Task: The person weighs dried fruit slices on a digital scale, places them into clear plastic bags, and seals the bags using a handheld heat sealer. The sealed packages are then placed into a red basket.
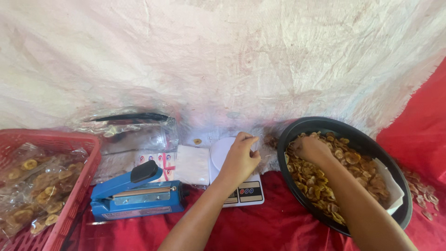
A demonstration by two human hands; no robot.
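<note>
Your right hand [312, 148] is buried in chips [325, 181] in the black bowl [399, 186], fingers hidden, grip unclear. Your left hand [240, 158] pinches a clear bag above the white scale [241, 188], just left of the bowl.

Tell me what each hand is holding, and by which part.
Left hand pinches a clear bag's top edge over the scale. Right hand digs into chips; grip hidden.

Two hands: one left hand [239, 158], one right hand [312, 148]. One black bowl [371, 139] of chips, too many to count. One white scale [241, 186]. One blue sealer [134, 197]. One red basket [86, 172] holding several filled bags; exact number cannot be told. One stack of clear bags [134, 132]. One loose chip [197, 141] behind the scale.
</note>
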